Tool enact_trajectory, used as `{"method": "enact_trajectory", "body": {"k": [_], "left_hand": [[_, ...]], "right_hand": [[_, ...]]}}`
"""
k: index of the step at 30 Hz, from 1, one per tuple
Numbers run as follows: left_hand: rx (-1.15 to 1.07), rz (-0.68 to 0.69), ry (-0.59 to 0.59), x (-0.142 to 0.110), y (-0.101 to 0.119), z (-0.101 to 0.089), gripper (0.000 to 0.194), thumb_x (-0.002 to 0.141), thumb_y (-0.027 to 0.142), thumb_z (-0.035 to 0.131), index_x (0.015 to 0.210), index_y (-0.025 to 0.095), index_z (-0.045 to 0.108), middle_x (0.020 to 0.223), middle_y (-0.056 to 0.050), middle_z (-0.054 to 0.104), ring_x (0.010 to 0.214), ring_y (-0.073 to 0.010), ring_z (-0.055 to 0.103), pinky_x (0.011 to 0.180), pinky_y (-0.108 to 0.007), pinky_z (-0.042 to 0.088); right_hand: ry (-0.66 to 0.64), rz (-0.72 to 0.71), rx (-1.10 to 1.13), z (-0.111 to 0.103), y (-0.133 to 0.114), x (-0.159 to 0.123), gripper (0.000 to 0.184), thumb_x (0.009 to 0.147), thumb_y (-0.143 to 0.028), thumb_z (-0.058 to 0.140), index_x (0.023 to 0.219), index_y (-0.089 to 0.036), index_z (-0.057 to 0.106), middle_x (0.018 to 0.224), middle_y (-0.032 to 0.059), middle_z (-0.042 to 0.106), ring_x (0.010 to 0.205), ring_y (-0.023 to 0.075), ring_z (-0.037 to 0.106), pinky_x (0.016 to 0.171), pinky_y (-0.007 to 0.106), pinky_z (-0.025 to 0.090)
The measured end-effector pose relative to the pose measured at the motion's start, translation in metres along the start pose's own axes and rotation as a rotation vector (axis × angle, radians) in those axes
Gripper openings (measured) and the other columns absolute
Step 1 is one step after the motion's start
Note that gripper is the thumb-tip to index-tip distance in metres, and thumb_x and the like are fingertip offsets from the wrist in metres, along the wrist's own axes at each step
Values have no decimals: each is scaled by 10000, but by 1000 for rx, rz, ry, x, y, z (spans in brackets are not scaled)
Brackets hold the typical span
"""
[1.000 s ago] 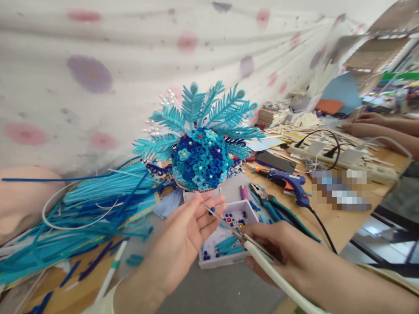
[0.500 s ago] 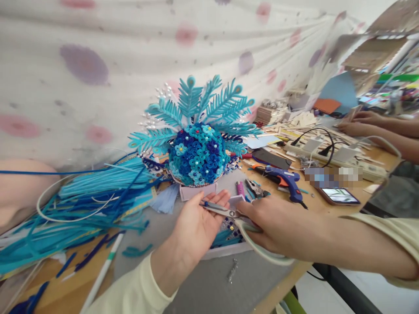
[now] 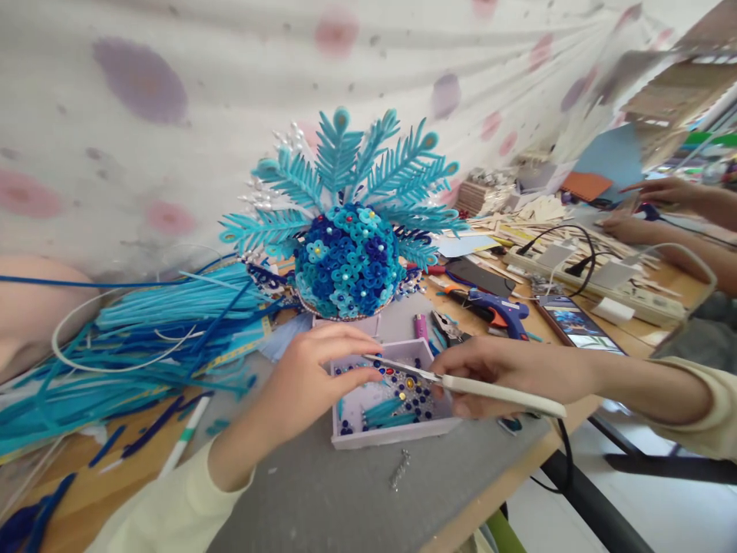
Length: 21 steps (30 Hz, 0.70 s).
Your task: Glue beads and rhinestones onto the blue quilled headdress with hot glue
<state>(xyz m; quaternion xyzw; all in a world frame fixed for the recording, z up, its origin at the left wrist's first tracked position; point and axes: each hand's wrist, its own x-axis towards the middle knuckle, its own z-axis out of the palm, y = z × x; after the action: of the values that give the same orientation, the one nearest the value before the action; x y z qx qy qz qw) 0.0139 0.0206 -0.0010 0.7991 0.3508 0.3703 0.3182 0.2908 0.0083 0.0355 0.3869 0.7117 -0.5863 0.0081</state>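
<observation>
In the head view my right hand (image 3: 489, 372) grips scissors (image 3: 500, 390) with cream handles, their blades pointing left. My left hand (image 3: 322, 369) is turned palm down, thumb and fingers apart, with the blade tips between them; I make out nothing held in it. Below both hands lies a shallow white box (image 3: 391, 438) with blue, red and gold beads and turquoise strips. Just behind stands a headpiece (image 3: 348, 261) with a dome of blue curled flowers, pearls and turquoise feather-like leaves.
Turquoise and blue chenille stems (image 3: 173, 315) lie heaped at left. Toward the right are pliers (image 3: 449, 329), a blue glue gun (image 3: 498, 307), a phone (image 3: 576, 322) and a power strip (image 3: 604, 284). Another person's hands (image 3: 662, 203) work at far right.
My left hand has turned from palm up to palm down and moved left. The scissors have rotated in my right hand. The other person's hands have shifted, and the view has moved slightly.
</observation>
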Motion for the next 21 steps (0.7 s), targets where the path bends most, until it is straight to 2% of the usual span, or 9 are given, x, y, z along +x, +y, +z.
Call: {"method": "enact_trajectory", "body": {"k": [2,7,11,13,16,21], "left_hand": [[-34,14,-4,4,2,2,186,767,195,831,935,273,819,985,-22,800,961,-206,715,919,-315,527],[-125,-109,-15,12,10,4,126,724,197,860,802,291,830,890,-44,804,886,-214,714,896,-303,530],[-201,-169,-46,17,13,3,148,682,176,882,772,284,834,868,-61,796,874,-219,704,903,-298,520],[-231,-198,-51,19,13,4,164,646,163,899,734,283,829,878,-64,794,879,-227,703,918,-311,519],[-219,-214,-45,21,11,4,164,635,168,905,709,291,825,901,-64,796,907,-237,708,928,-326,520],[-179,-152,-95,22,7,5,157,667,197,896,763,304,832,937,-51,801,920,-224,719,902,-307,525]], "right_hand": [[-31,17,4,-3,3,0,367,902,-507,644,945,-146,593,772,-6,520,624,96,438,529,206,367],[-73,88,103,-7,1,-1,460,863,-596,683,932,-154,575,723,-24,525,552,74,481,486,182,402],[-27,122,157,-7,-3,-2,568,801,-729,667,894,-175,578,674,-36,502,561,79,452,496,189,392],[-22,117,156,-7,-3,0,564,804,-723,670,910,-175,591,659,-48,475,558,77,421,498,190,380],[-72,86,155,-9,-1,4,519,851,-663,662,952,-158,605,718,-24,523,582,82,442,504,188,377],[-77,108,173,-9,-5,8,523,836,-664,670,939,-157,592,731,-21,520,589,82,443,523,195,374]]}}
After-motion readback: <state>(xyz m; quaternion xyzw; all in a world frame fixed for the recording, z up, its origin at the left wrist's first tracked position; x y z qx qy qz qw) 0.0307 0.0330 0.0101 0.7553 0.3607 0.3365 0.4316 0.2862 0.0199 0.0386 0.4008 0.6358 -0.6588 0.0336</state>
